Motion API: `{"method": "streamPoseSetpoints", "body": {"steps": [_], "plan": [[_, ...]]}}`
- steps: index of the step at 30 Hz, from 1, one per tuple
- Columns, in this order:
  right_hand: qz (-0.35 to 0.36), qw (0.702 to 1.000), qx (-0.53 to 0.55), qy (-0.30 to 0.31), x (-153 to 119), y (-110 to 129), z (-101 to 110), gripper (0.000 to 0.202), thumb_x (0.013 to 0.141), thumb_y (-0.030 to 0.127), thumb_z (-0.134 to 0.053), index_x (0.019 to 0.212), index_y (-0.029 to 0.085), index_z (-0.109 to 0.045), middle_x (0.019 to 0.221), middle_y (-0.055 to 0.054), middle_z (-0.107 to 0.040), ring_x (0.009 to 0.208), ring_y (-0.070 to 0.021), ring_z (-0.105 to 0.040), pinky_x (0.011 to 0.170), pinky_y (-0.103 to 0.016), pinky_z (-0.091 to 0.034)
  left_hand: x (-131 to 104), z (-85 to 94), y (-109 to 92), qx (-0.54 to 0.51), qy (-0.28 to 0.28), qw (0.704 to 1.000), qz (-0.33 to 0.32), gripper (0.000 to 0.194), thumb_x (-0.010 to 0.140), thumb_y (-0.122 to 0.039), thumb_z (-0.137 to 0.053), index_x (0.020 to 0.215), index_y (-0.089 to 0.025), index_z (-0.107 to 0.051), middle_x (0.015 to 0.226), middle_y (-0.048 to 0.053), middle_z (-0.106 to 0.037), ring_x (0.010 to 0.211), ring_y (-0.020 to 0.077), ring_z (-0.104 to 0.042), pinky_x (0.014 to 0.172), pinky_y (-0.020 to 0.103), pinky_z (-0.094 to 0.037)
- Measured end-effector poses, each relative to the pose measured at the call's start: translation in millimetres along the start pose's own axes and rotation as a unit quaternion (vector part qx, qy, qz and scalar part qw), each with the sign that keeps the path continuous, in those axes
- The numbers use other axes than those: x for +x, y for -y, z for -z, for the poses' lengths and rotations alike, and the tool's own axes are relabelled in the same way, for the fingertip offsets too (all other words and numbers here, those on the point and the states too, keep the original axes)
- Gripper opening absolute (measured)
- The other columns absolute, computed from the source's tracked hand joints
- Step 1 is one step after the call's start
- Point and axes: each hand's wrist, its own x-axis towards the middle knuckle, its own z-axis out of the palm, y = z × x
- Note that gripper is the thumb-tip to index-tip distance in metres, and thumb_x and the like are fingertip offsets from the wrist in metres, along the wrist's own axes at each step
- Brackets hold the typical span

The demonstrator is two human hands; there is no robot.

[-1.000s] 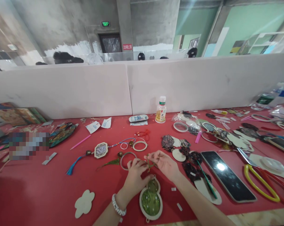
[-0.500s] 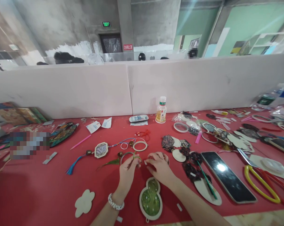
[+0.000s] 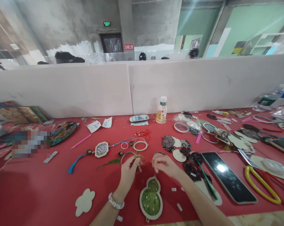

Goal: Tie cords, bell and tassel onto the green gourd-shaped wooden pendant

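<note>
My left hand [image 3: 129, 171], wearing a white beaded bracelet [image 3: 115, 201], pinches a thin green cord [image 3: 141, 156] that curves out past the fingertips. Right behind it lie a pale ring [image 3: 125, 154], a small brass bell [image 3: 120, 153] and a green tassel [image 3: 112, 162]. Opposite, my right hand [image 3: 165, 166] hovers with loosely bent fingers and nothing visible in them; its thumb is mostly hidden. Between the forearms a gourd-shaped wooden frame with a green filling [image 3: 151, 201] rests on the red table. Small white strips [image 3: 174, 189] lie to its right.
Farther back are an octagonal pendant [image 3: 101, 149], an oval wooden ring [image 3: 140, 145] and a bottle [image 3: 162, 110]. To the right lie a phone [image 3: 228, 177], yellow-and-red-handled scissors [image 3: 261, 183] and dark trimmings [image 3: 195, 159]. A cloud-shaped piece [image 3: 85, 202] lies left. A white partition [image 3: 90, 91] stands behind.
My right hand has moved right and let go of a small white strip. Two white strips now show on the table beside the gourd frame. My left hand keeps the cord almost in place.
</note>
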Motion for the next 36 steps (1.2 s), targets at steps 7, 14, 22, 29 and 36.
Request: {"method": "streamPoseSetpoints", "body": {"steps": [7,14,22,29,36], "plan": [[-0.074,0.939,0.285,0.179,-13.7,8.0,30.2,0.036,0.064,0.042,-0.061,0.04,0.017,-0.049,0.051,-0.002,-0.053,0.051,-0.0122,-0.048,0.059,-0.028,-0.042,-0.6,-3.6,2.0,-0.023,0.036,0.999,0.033,0.03,0.07,-0.041,-0.058,0.082,-0.013,-0.059,0.064,0.003,-0.065,0.045,0.0118,-0.057,0.043,0.021,-0.043],[-0.114,0.875,0.345,0.319,-13.5,11.2,31.4,0.045,0.045,0.047,-0.074,0.07,0.012,-0.059,0.059,-0.006,-0.062,0.053,-0.0165,-0.056,0.055,-0.03,-0.044,0.3,-1.4,1.1,0.06,0.07,0.996,-0.019,0.024,0.071,-0.035,-0.058,0.079,-0.014,-0.066,0.071,0.006,-0.068,0.07,0.017,-0.061,0.066,0.027,-0.048],[-0.092,0.968,0.217,0.09,-2.7,1.9,1.0,0.024,0.068,0.036,-0.063,0.079,0.016,-0.059,0.061,0.002,-0.053,0.051,-0.0079,-0.044,0.049,-0.019,-0.034,1.6,0.1,0.5,0.085,0.136,0.981,-0.109,0.026,0.065,-0.039,-0.065,0.055,-0.015,-0.066,0.061,0.001,-0.05,0.063,0.0138,-0.053,0.064,0.026,-0.045],[-0.049,0.997,0.044,0.033,-1.0,-0.8,-21.7,0.016,0.068,0.029,-0.063,0.078,0.017,-0.061,0.066,0.002,-0.055,0.057,-0.0106,-0.046,0.051,-0.02,-0.035,0.3,-3.9,4.8,0.108,0.146,0.974,-0.134,0.035,0.068,-0.046,-0.06,0.056,-0.014,-0.066,0.062,0.001,-0.046,0.063,0.0126,-0.046,0.061,0.025,-0.041],[-0.072,0.994,-0.012,-0.081,5.7,-12.7,-21.9,0.015,0.074,0.029,-0.054,0.069,0.016,-0.061,0.063,0.001,-0.056,0.059,-0.0112,-0.048,0.054,-0.02,-0.036,-6.4,-0.7,-0.5,0.296,0.151,0.922,-0.2,0.038,0.074,-0.038,-0.055,0.106,-0.016,-0.057,0.078,0.005,-0.058,0.069,0.0165,-0.051,0.066,0.03,-0.042]]}}
